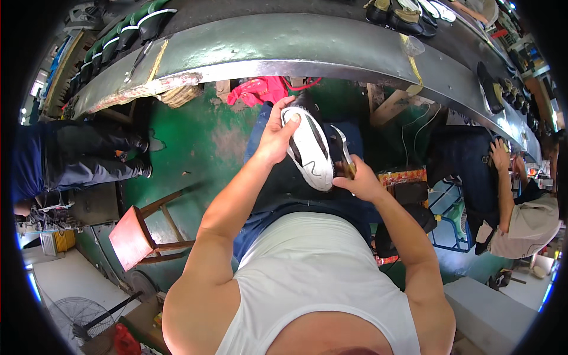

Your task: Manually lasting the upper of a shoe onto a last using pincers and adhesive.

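Note:
A white shoe upper [310, 155] with dark openings and a thin dark line near its lower end is held above my lap. My left hand [276, 137] is wrapped round its upper left side, thumb pressed on the white surface. Close to the shoe's right side, my right hand [362, 183] grips a metal hand tool [341, 141] with a curved, hooked end. The tool's exact kind is unclear, and my fingers cover much of its handle. Something black [305, 102] shows at the far end of the shoe, beyond my left fingertips.
A long metal-edged bench [284, 44] crosses ahead, with green-and-black shoes [127, 32] at the left and dark shoes [405, 18] at the right. Below it lies a red cloth [260, 90]. A wooden stool [133, 238] stands left. People are on both sides; a fan [80, 316] is lower left.

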Available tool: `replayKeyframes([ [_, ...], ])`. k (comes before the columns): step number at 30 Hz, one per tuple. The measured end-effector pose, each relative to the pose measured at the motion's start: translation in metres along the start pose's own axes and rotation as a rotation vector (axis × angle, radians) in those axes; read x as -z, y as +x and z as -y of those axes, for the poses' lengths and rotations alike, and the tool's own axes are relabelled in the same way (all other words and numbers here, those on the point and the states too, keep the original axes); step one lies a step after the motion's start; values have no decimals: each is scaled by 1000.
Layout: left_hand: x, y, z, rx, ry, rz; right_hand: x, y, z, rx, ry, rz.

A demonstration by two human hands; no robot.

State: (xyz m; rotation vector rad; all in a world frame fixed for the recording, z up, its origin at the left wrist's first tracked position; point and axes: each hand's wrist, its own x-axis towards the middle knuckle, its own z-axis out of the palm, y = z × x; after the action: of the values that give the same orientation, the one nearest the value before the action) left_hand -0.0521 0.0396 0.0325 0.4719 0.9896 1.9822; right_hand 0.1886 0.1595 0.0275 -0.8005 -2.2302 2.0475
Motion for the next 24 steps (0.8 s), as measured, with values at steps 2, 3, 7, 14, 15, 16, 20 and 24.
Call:
replayKeyframes([
  [2, -1, -10, 1, -192, 359, 111, 8, -9, 20, -12, -121, -40],
  [3, -14, -16, -5, -250, 529, 165, 11, -8, 3, 60, -66, -94],
  [7, -36, -39, 0, -293, 817, 265, 2, 0, 8, 96, 153, -153],
  [14, -20, -9, 24, -207, 1015, 300, 11, -13, 23, 71, 44, -225],
  [15, -16, -3, 27, -186, 1011, 260, 13, -21, 32, 4, 0, -165],
  [16, -11, 3, 29, -186, 1013, 258, 11, -25, 32, 5, 0, -162],
  [20, -9, 17, 29, 120, 904, 201, 8, -16, 20, -54, 65, -23],
  [24, -7, 24, 34, 165, 884, 196, 16, 11, 33, -195, 153, 161],
])
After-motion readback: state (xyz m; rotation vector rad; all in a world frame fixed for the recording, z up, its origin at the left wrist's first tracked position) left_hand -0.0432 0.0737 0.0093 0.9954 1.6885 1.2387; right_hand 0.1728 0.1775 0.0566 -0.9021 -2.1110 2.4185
